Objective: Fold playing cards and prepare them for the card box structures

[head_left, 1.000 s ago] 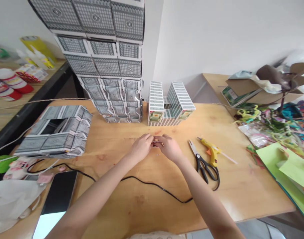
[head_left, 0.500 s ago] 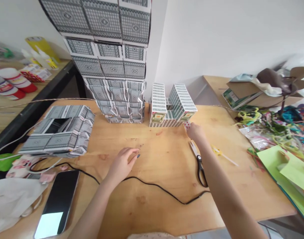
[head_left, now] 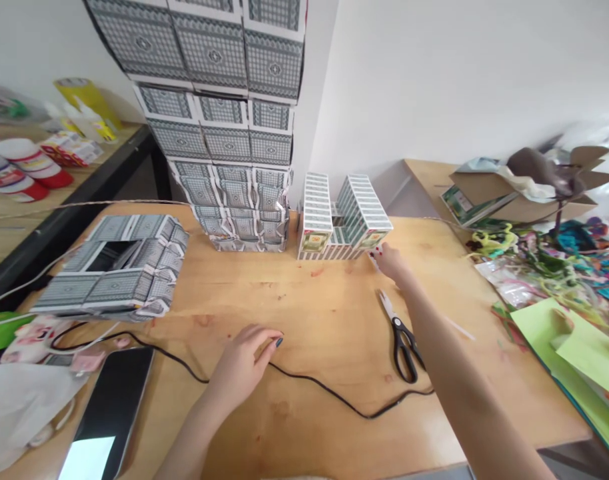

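Observation:
My right hand [head_left: 390, 261] reaches to the front right corner of the stacked card boxes [head_left: 342, 217], its fingers closed on a small white card with red marks [head_left: 376, 253]. My left hand [head_left: 252, 353] hovers over the wooden table, thumb and forefinger curved with a gap between them and nothing held. Black-handled scissors [head_left: 403, 339] lie partly open beside my right forearm. A tall tower of grey patterned cards [head_left: 229, 133] stands left of the boxes.
A grey card structure [head_left: 114, 267] with an opening lies at the left. Black cable [head_left: 324, 385] crosses the table; a phone [head_left: 112, 407] lies front left. At the right are green paper [head_left: 549, 347] and a cardboard box [head_left: 519, 193].
My left hand has moved down, nearer to me. My right hand stays by the boxes' corner, and the card in it is turned so that less of its face shows.

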Demonstrator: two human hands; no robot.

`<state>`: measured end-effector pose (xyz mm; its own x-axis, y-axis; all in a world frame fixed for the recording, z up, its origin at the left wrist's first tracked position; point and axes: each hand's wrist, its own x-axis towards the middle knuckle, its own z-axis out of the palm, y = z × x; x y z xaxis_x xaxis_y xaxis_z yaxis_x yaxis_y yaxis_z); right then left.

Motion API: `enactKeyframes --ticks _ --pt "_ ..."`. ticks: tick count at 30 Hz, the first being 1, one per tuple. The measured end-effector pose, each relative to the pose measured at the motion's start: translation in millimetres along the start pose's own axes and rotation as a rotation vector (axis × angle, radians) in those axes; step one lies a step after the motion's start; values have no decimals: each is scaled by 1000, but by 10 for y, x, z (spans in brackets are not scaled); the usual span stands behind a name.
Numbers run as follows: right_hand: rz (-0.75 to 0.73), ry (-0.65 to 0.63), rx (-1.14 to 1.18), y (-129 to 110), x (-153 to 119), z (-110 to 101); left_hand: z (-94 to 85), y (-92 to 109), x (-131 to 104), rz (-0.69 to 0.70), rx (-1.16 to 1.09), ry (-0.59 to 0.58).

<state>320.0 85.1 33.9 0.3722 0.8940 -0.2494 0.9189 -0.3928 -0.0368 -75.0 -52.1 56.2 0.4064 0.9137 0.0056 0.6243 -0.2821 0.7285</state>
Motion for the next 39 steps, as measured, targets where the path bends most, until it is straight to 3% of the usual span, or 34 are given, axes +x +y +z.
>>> enactKeyframes --ticks 5,15,27,39 --pt "13 4 27 -53 65 96 7 111 -16 6 -71 -44" --pt "-2 -16 -4 93 8 142 54 187 -86 -14 -107 -74" --pt "-198 22 -97 -40 -221 251 110 205 -71 3 -68 -115" --pt "-378 15 -109 -490 -623 295 161 202 -80 19 -94 -115"
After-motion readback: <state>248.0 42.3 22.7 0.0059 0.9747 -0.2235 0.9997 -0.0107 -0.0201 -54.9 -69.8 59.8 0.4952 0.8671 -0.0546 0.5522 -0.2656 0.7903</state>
